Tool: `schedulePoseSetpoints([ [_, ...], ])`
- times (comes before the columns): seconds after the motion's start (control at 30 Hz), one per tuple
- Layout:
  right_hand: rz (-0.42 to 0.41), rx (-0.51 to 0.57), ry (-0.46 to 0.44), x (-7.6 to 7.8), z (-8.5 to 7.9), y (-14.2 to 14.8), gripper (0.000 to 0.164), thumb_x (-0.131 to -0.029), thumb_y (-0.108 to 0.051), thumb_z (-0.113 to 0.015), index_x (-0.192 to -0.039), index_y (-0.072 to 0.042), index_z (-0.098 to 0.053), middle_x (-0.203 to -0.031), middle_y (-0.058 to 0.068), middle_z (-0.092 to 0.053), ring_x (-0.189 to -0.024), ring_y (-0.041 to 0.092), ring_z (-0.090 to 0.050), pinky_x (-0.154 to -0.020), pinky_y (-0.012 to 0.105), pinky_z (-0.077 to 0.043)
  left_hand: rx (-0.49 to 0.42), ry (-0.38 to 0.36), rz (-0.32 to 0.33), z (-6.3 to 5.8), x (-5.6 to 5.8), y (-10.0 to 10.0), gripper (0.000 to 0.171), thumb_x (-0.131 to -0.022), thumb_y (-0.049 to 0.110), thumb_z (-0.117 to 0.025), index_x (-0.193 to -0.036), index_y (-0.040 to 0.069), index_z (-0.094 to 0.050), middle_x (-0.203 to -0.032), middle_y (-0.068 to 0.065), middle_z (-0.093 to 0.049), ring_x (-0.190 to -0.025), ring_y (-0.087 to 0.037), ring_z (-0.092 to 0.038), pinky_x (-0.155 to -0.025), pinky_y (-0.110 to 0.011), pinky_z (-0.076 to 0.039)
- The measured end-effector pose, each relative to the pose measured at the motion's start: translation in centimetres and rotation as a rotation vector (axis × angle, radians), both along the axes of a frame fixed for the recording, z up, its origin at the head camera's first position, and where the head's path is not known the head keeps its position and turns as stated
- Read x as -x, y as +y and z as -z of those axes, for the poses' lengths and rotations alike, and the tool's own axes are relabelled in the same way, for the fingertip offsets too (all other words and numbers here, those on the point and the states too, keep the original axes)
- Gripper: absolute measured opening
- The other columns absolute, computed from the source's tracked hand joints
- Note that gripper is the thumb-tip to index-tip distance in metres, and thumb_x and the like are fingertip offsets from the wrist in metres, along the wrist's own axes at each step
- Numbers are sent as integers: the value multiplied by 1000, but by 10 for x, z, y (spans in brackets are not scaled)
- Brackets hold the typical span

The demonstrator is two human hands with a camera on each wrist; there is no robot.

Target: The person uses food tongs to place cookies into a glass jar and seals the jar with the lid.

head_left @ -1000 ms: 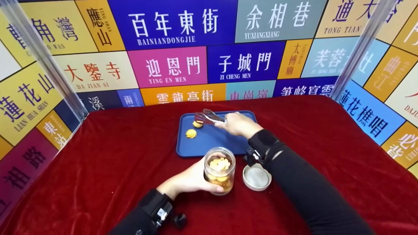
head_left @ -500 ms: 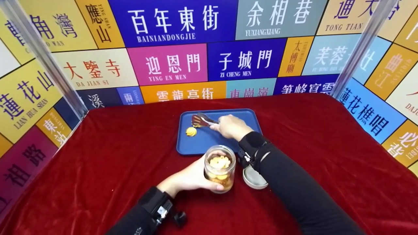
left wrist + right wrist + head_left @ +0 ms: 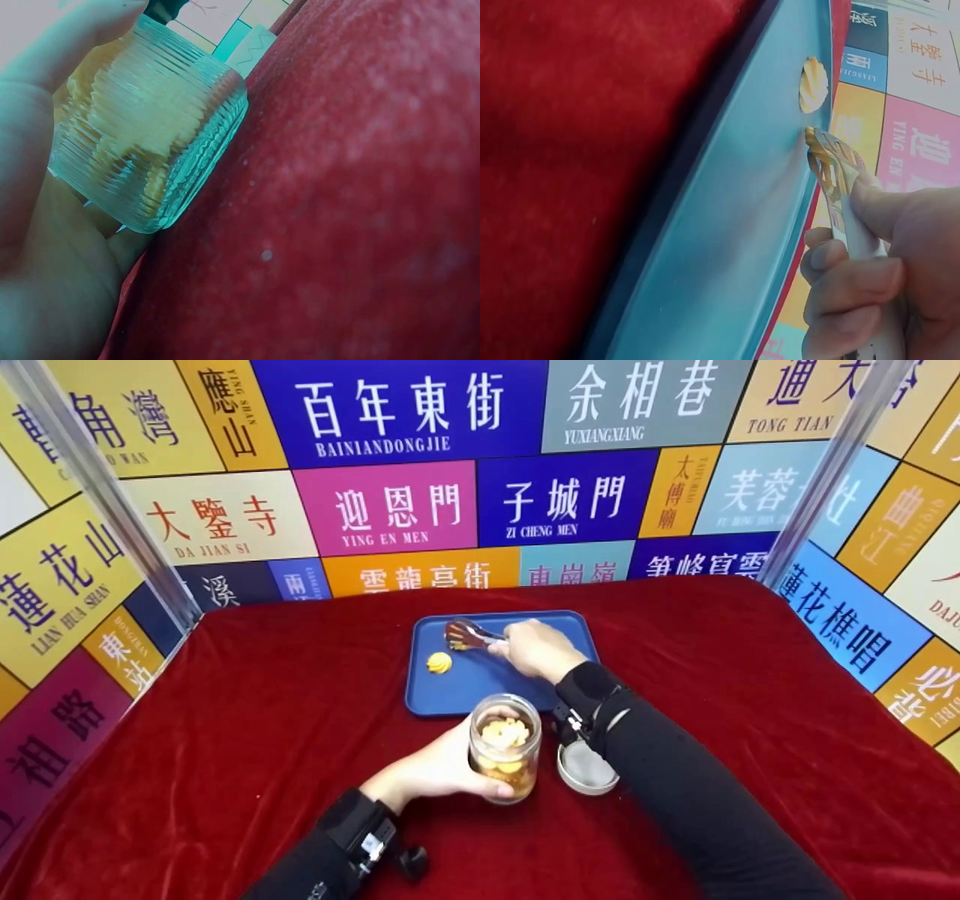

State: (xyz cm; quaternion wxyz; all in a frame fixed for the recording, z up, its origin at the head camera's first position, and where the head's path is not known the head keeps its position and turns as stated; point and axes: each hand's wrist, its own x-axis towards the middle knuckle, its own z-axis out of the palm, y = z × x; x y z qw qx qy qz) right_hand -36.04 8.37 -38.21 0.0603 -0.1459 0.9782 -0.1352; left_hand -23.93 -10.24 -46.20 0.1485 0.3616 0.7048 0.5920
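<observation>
My left hand (image 3: 442, 761) grips a ribbed glass jar (image 3: 517, 780) around its side; the jar is open at the top and holds several yellow cookies. In the left wrist view the jar (image 3: 142, 127) leans in the hand, close over the red cloth. My right hand (image 3: 536, 646) holds a pair of tongs (image 3: 474, 634) over the blue tray (image 3: 480, 697). Between the slotted ends of the tongs (image 3: 838, 161) shows a swirled cookie (image 3: 810, 139), as the right wrist view has it. Another cookie (image 3: 439, 662) lies on the tray just beside the tongs.
A round lid (image 3: 586, 769) lies on the red cloth (image 3: 262, 750) right of the jar, partly under the right forearm. Behind the table stands a wall of coloured signs (image 3: 397, 506), with a clear upright post (image 3: 814, 472) at the right corner.
The tongs have come down over the farther cookie and their ends have drawn together around it. My right forearm has shifted left, covering part of the lid. The left hand and jar stay put.
</observation>
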Motion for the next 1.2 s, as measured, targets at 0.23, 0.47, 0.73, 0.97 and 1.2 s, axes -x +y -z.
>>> schedulePoseSetpoints([
  [0.23, -12, 58, 40, -2, -8, 20, 40, -108, -50, -60, -116, -12, -70, -99, 10, -65, -94, 31, -63, -84, 47, -52, 5, -1, 1, -1, 0, 0, 97, -77, 22, -96, -156, 13, -40, -144, -1, -60, -135, -19, -57, -121, -37, -39],
  [0.47, -56, 134, 127, -11, -16, 42, 34, -107, -48, -62, -99, -16, -67, -79, 4, -56, -77, 27, -58, -67, 39, -43, 5, -5, 11, -2, 0, 1, 99, -78, 20, -96, -158, 14, -38, -144, -1, -60, -135, -19, -57, -121, -38, -40],
  [0.73, -97, 226, 216, -36, -31, 61, 32, -108, -49, -61, -100, -19, -67, -75, 1, -51, -68, 23, -52, -60, 37, -38, 5, 2, -2, -2, 0, 0, 95, -78, 17, -96, -155, 14, -41, -143, -1, -59, -135, -19, -56, -121, -37, -39],
  [0.97, -132, 351, 295, -61, -46, 85, 32, -108, -48, -60, -101, -18, -67, -74, 0, -50, -62, 20, -47, -56, 37, -38, 6, 24, 9, -1, 3, 1, 94, -77, 18, -96, -154, 15, -42, -143, -1, -59, -135, -20, -56, -121, -37, -40],
  [1.2, -169, 364, 296, -75, -55, 102, 32, -108, -48, -60, -96, -18, -64, -75, -1, -49, -65, 20, -46, -62, 38, -38, 3, 16, 19, 0, 3, 0, 94, -78, 20, -97, -154, 16, -41, -143, -1, -59, -135, -19, -55, -121, -38, -40],
])
